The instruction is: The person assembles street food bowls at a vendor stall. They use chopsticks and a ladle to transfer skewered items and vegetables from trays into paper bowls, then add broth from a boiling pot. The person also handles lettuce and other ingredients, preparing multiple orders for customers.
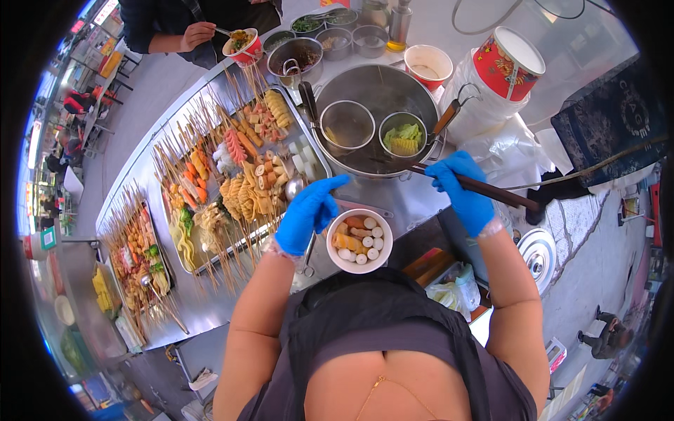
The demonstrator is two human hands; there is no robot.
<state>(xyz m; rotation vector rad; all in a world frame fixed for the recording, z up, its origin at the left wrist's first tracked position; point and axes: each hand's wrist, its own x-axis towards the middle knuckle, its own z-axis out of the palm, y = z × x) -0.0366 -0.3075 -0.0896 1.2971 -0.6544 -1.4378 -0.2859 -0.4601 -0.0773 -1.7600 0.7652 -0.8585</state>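
My right hand (463,189), in a blue glove, grips a pair of long dark cooking chopsticks (495,194); their tips reach over the near rim of a large steel pot (337,87). Two strainer baskets hang in the pot's cloudy liquid. The left basket (347,124) holds a small yellowish piece, and the right basket (403,134) holds lettuce and a ridged yellow piece. My left hand (308,218), gloved in blue, holds nothing, its index finger stretched towards the pot. Just right of it, a white paper bowl (359,241) contains white round pieces, sausage and yellow pieces.
Left of the pot lies a steel tray (318,152) of skewered food; a second skewer tray (139,258) is farther left. Seasoning tins (337,44) line the back. A person's hand (198,36) holds a utensil over a red bowl (247,52). Stacked red-and-white tubs (505,68) stand right.
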